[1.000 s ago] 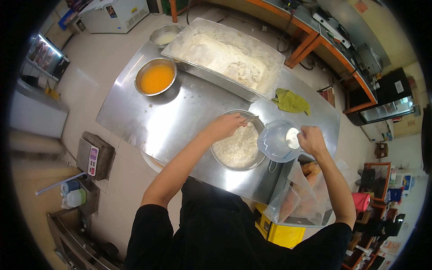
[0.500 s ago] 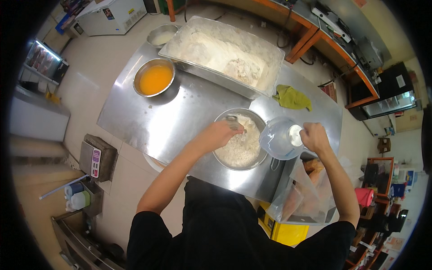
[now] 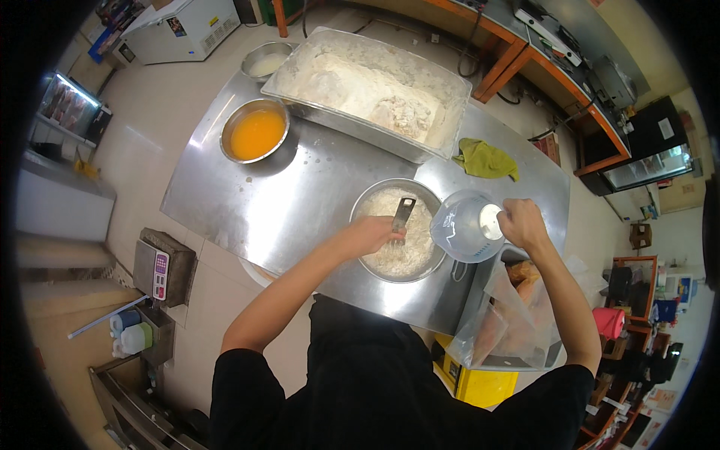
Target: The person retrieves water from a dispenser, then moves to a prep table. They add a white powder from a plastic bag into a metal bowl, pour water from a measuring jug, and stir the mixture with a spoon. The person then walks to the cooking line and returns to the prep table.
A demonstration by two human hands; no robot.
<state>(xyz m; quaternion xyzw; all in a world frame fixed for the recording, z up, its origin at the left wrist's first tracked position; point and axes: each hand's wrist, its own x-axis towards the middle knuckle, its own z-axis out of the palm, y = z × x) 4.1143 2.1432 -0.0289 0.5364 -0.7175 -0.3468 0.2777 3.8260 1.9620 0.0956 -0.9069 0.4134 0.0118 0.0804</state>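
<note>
My left hand (image 3: 371, 235) is closed round a whisk (image 3: 404, 213), its dark metal handle sticking up above the fist. The whisk's lower end sits in pale flour mix (image 3: 390, 259) inside a round steel bowl (image 3: 362, 201). To the right, my right hand (image 3: 523, 223) grips the handle of a clear plastic measuring jug (image 3: 457, 225). The jug is tilted toward the bowl, its mouth at the right rim. Something white shows at the jug's end near my fingers. Whether liquid is running out I cannot tell.
A deep metal tub (image 3: 352, 124) of flour stands at the back of the steel table (image 3: 300, 202). Left of it are a bowl of orange liquid (image 3: 259, 135) and a smaller bowl (image 3: 255, 61). A green cloth (image 3: 486, 160) lies right; a plastic-covered bin (image 3: 510, 322) adjoins the front-right edge.
The whisk handle has swung from lying toward the left to standing more upright, and my left hand has shifted slightly left and down. The jug has moved slightly up and stays tilted.
</note>
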